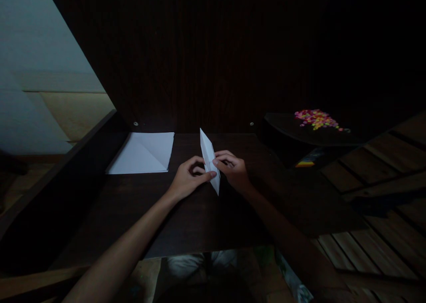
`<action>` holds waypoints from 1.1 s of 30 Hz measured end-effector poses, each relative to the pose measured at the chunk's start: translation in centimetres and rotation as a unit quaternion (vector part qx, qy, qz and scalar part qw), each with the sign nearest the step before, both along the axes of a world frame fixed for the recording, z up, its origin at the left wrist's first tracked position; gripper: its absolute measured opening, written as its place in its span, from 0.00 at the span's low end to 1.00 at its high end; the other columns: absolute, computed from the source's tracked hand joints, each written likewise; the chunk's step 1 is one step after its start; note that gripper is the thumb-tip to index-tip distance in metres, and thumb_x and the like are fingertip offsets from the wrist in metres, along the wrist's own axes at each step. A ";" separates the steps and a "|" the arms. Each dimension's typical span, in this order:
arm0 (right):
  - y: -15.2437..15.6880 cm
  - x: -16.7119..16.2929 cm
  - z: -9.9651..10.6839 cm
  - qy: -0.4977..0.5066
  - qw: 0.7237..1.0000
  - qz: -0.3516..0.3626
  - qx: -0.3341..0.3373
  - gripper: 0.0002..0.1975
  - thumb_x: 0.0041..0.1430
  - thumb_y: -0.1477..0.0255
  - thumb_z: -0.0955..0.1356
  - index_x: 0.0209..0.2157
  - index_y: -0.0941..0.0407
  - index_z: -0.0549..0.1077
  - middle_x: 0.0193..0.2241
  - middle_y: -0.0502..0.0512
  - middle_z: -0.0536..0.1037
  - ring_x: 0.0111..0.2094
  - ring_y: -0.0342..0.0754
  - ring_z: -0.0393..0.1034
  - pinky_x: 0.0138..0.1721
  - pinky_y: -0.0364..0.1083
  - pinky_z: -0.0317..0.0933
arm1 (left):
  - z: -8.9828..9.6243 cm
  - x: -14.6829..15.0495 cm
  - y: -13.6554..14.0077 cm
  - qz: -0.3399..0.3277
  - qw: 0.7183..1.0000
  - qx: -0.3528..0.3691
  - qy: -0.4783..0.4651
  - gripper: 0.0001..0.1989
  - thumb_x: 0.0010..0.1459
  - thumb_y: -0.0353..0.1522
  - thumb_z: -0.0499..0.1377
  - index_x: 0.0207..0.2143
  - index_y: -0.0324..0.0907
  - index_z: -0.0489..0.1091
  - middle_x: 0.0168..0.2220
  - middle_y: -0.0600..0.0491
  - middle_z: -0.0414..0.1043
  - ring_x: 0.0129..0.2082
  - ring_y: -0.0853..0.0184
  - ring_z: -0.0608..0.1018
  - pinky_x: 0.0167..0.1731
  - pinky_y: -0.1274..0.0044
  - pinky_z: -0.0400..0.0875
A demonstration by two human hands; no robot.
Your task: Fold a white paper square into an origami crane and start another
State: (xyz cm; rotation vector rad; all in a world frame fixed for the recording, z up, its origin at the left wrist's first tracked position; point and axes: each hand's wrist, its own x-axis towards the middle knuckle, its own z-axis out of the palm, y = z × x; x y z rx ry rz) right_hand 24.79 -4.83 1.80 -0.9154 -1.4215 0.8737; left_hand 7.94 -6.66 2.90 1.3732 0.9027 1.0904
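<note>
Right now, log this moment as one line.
left hand: holding folded paper | right hand: holding same | paper stack: on desk, left | colourful pile: on shelf, right

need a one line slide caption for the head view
Left hand and right hand hold folded paper over a dark desk, white sheets at left.

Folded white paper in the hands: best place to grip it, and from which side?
Likely the middle of the folded paper, pinched from left and right. It is long and narrow, tapering to a point at its far and near ends, which could bend; the middle is wider. The left hand and right hand hold it around there.
</note>
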 end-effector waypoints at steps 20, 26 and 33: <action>-0.2 0.1 0.2 0.048 0.995 -0.004 -0.085 0.13 0.48 0.64 0.74 0.35 0.56 0.76 0.24 0.51 0.77 0.25 0.45 0.70 0.26 0.44 0.65 | -0.4 -0.2 0.4 0.018 0.999 0.025 -0.045 0.25 0.46 0.33 0.70 0.45 0.41 0.65 0.38 0.52 0.73 0.29 0.71 0.76 0.31 0.79 0.72; -0.3 -0.2 0.2 0.064 0.994 0.034 -0.082 0.12 0.47 0.66 0.74 0.33 0.55 0.72 0.24 0.48 0.75 0.21 0.42 0.69 0.22 0.44 0.66 | -0.1 -0.2 0.6 0.060 0.996 0.067 0.001 0.17 0.55 0.43 0.63 0.40 0.40 0.69 0.36 0.52 0.73 0.34 0.68 0.76 0.33 0.78 0.70; -0.3 -0.1 0.4 0.084 0.991 0.051 -0.085 0.19 0.43 0.70 0.74 0.38 0.54 0.70 0.29 0.48 0.73 0.25 0.41 0.68 0.21 0.40 0.65 | 0.2 -0.4 0.1 0.086 0.992 0.094 0.020 0.19 0.58 0.36 0.60 0.51 0.41 0.65 0.24 0.59 0.67 0.24 0.72 0.70 0.26 0.81 0.63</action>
